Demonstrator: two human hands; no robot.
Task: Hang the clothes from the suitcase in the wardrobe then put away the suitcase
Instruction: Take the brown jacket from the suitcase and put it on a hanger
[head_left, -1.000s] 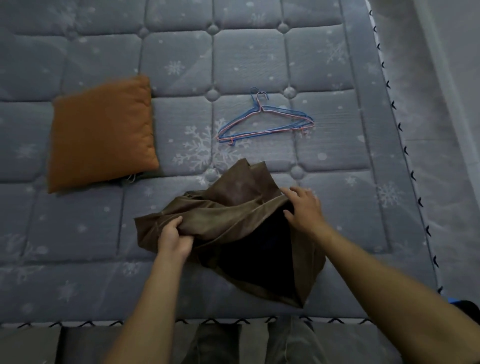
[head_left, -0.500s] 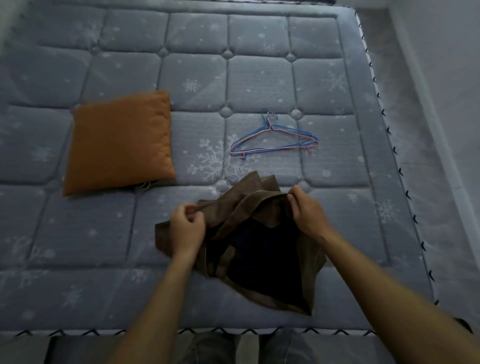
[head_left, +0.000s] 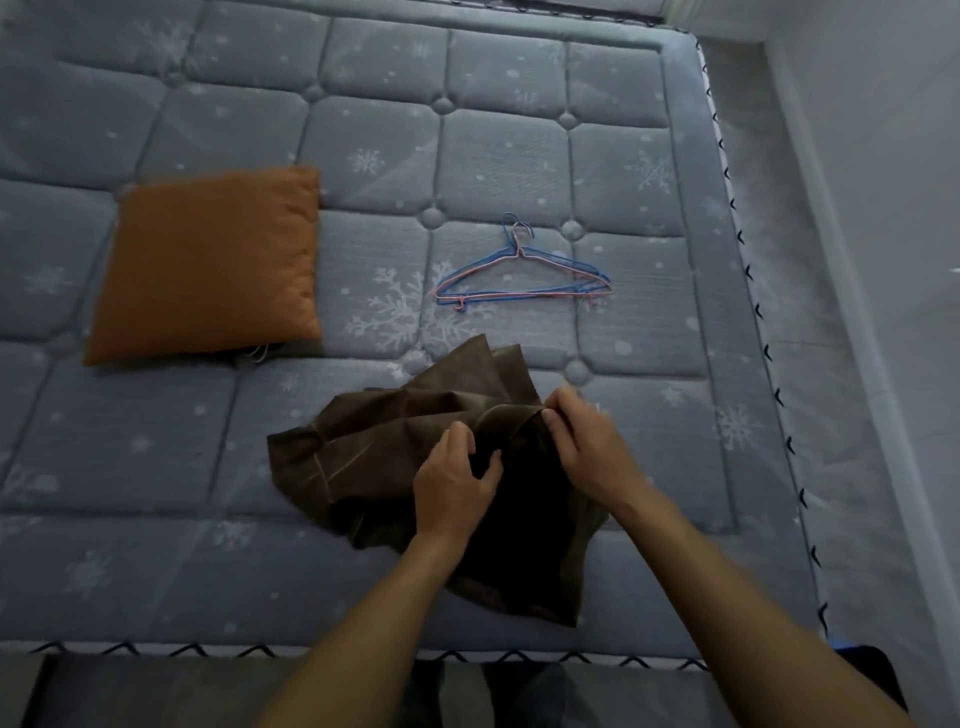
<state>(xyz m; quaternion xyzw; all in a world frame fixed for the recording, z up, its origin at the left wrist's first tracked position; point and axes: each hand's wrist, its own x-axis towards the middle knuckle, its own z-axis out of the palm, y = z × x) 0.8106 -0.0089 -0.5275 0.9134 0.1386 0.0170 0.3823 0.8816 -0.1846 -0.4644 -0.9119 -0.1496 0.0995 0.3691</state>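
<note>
Sorting out the garment (head_left: 395, 447) for a hanger looks to be the step in hand. It lies crumpled on the mattress (head_left: 156, 467), close to the 6 o'clock edge, brown outside with a dark lining turned up. The left hand (head_left: 454, 488) has its fingers curled over a fold and its thumb set against the lining, so it grips the cloth. The right hand (head_left: 587, 447), at 2 o'clock from the left, pinches the rim of the same opening between thumb and fingertips. Hanging has not begun. By my judgement the next move calls for finding the neck or waist, spreading it flat, then freeing one hand to reach to 12 o'clock, where the hangers (head_left: 519, 275) lie apart from the cloth. They are nested and of thin wire, so one would need lifting clear without dragging its neighbour along. Counted: one garment, two hands on it, and probably two hangers, one blue and one pink, though they overlap too closely to rule out a third. One orange cushion (head_left: 208, 265) lies at 10 o'clock, well apart. Neither suitcase nor wardrobe shows.
</note>
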